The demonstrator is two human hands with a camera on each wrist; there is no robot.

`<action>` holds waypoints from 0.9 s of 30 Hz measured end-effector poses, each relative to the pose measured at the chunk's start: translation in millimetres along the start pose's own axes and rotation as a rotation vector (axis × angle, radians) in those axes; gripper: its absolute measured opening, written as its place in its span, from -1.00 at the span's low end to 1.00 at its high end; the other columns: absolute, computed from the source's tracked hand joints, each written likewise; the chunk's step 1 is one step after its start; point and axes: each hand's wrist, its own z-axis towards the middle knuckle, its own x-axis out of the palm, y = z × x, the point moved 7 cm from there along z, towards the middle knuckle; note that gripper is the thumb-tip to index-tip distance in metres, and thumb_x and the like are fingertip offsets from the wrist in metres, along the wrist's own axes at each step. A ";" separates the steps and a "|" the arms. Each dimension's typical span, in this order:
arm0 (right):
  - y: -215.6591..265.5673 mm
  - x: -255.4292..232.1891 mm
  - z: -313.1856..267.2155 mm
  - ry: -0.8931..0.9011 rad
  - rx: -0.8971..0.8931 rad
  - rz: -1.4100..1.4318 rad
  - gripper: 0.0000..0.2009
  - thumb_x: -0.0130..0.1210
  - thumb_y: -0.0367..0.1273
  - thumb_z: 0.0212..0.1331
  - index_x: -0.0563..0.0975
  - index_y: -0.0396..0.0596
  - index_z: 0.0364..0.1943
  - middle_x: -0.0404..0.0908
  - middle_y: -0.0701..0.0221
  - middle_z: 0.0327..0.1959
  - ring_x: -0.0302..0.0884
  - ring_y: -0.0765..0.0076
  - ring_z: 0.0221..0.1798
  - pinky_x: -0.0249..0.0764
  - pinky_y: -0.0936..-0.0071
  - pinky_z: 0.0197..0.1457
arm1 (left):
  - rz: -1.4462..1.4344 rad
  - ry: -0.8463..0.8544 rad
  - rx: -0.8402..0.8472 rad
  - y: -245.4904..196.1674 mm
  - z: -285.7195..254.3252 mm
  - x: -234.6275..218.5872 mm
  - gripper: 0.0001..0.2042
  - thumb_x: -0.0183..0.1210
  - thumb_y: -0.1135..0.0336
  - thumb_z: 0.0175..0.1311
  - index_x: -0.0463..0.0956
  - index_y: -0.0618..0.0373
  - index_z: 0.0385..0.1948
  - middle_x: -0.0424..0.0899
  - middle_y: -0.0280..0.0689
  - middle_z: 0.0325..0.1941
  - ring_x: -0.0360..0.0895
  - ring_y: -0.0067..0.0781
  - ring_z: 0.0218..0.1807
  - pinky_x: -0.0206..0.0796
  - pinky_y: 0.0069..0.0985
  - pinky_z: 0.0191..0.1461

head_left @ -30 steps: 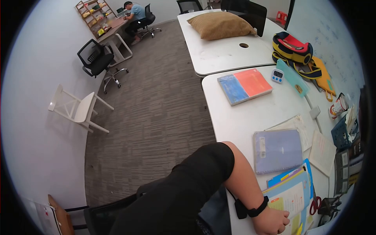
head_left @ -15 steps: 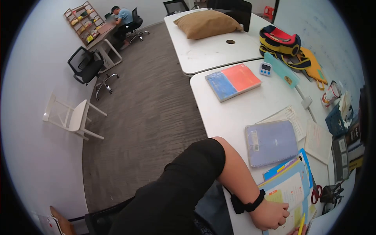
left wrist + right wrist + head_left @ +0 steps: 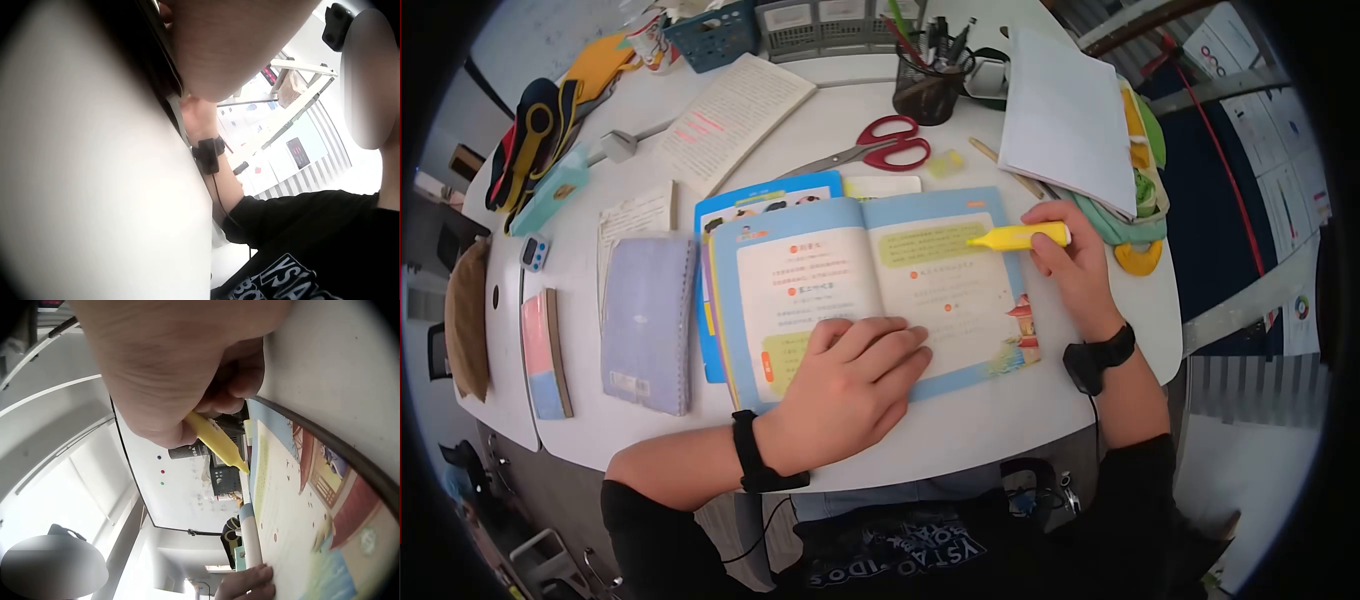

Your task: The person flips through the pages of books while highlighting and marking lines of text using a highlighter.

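An open textbook [image 3: 945, 340] with blue page borders lies on the white desk in the head view. My left hand [image 3: 845, 390] rests across its lower left page, fingertips at the centre fold. Over the upper part of the right page, my right hand [image 3: 1075, 255] pinches a yellow highlighter [image 3: 1008, 238] between thumb and fingers. Its tip points left, at a green text box [image 3: 925, 246]. The right wrist view shows the highlighter [image 3: 219, 444] slanting down, tip close to the page. Beneath the textbook, a blue-covered book [image 3: 708, 345] sticks out at the left.
Red-handled scissors [image 3: 890, 155] lie behind the textbook, near a mesh pen holder [image 3: 927, 95]. A purple spiral notebook [image 3: 647, 320] is on the left. White papers [image 3: 1065, 120] rest on a green pouch [image 3: 1115, 228] at the right. A blue basket [image 3: 715, 45] stands at the back.
The head view has swung from the room on the left to the desk in front. My right hand with the highlighter now shows fully. My left hand is still on the textbook.
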 end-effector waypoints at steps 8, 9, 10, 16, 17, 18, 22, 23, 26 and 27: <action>25.0 11.5 -8.4 0.152 -0.145 -0.124 -0.79 0.19 -0.46 0.36 0.61 -0.18 0.02 0.66 0.39 -0.02 0.55 0.61 -0.06 0.50 0.64 -0.02 | 0.012 0.006 -0.006 -2.4 4.0 -0.5 -0.57 0.30 0.46 0.04 0.66 0.05 0.05 0.65 -0.35 0.21 0.56 -0.28 0.26 0.23 -0.26 0.23; 25.8 14.5 -9.8 0.200 -0.179 -0.167 -0.79 0.20 -0.46 0.35 0.61 -0.19 0.01 0.68 0.37 -0.04 0.57 0.59 -0.05 0.50 0.64 -0.02 | 0.008 0.003 -0.014 -1.5 3.7 0.0 -0.57 0.30 0.47 0.04 0.67 0.05 0.05 0.65 -0.35 0.20 0.56 -0.28 0.25 0.23 -0.26 0.23; 28.3 14.7 -9.3 0.194 -0.237 -0.192 -0.80 0.22 -0.46 0.32 0.62 -0.19 -0.02 0.70 0.37 -0.09 0.58 0.59 -0.12 0.51 0.65 -0.10 | 0.008 0.004 -0.014 -0.9 4.3 -0.1 -0.57 0.30 0.47 0.04 0.67 0.05 0.05 0.65 -0.35 0.20 0.56 -0.28 0.25 0.23 -0.26 0.23; 28.3 9.0 -7.7 0.126 -0.216 -0.296 -0.82 0.26 -0.45 0.30 0.62 -0.16 -0.06 0.70 0.42 -0.23 0.58 0.63 -0.28 0.48 0.65 -0.22 | 0.007 0.035 -0.021 -2.0 6.4 -0.5 -0.55 0.29 0.48 0.02 0.67 0.05 0.06 0.66 -0.35 0.21 0.56 -0.27 0.25 0.22 -0.25 0.24; 30.0 8.7 -6.7 0.122 -0.219 -0.296 -0.82 0.26 -0.45 0.30 0.62 -0.16 -0.06 0.70 0.42 -0.23 0.58 0.63 -0.28 0.48 0.65 -0.22 | 0.012 0.034 -0.018 -1.9 6.4 -0.6 -0.55 0.29 0.48 0.02 0.67 0.05 0.06 0.66 -0.35 0.21 0.56 -0.27 0.25 0.22 -0.25 0.24; 30.8 9.2 -7.4 0.120 -0.206 -0.285 -0.82 0.27 -0.44 0.30 0.63 -0.15 -0.07 0.70 0.43 -0.25 0.58 0.63 -0.29 0.48 0.64 -0.23 | 0.015 0.035 -0.019 -1.6 5.9 -0.1 -0.55 0.29 0.48 0.02 0.67 0.05 0.06 0.66 -0.35 0.21 0.56 -0.27 0.25 0.22 -0.25 0.24; 27.4 13.4 -7.9 0.128 -0.200 -0.286 -0.82 0.30 -0.42 0.28 0.63 -0.14 -0.08 0.71 0.42 -0.28 0.60 0.60 -0.34 0.48 0.63 -0.27 | 0.005 0.044 -0.025 -0.4 5.0 0.3 -0.54 0.29 0.48 0.02 0.67 0.05 0.07 0.66 -0.35 0.22 0.56 -0.28 0.26 0.22 -0.25 0.24; 26.2 14.0 -7.5 0.129 -0.198 -0.285 -0.82 0.30 -0.42 0.28 0.63 -0.14 -0.08 0.71 0.42 -0.28 0.60 0.60 -0.34 0.48 0.63 -0.27 | 0.001 0.043 -0.028 -0.6 5.4 -0.4 -0.54 0.29 0.48 0.02 0.67 0.05 0.07 0.66 -0.35 0.22 0.56 -0.28 0.26 0.22 -0.25 0.24; 26.8 14.5 -5.5 0.135 -0.240 -0.354 -0.83 0.30 -0.42 0.28 0.62 -0.14 -0.11 0.71 0.38 -0.29 0.62 0.55 -0.35 0.49 0.61 -0.27 | -0.004 0.039 -0.029 1.0 5.7 -1.2 -0.54 0.30 0.48 0.02 0.67 0.05 0.07 0.65 -0.35 0.22 0.56 -0.28 0.26 0.22 -0.26 0.24; 28.3 13.5 -5.3 0.125 -0.259 -0.387 -0.84 0.29 -0.42 0.28 0.62 -0.14 -0.12 0.71 0.38 -0.29 0.62 0.53 -0.35 0.49 0.61 -0.26 | -0.008 0.038 -0.029 1.0 4.7 -0.2 -0.54 0.30 0.47 0.02 0.67 0.05 0.07 0.65 -0.35 0.22 0.56 -0.29 0.26 0.22 -0.26 0.24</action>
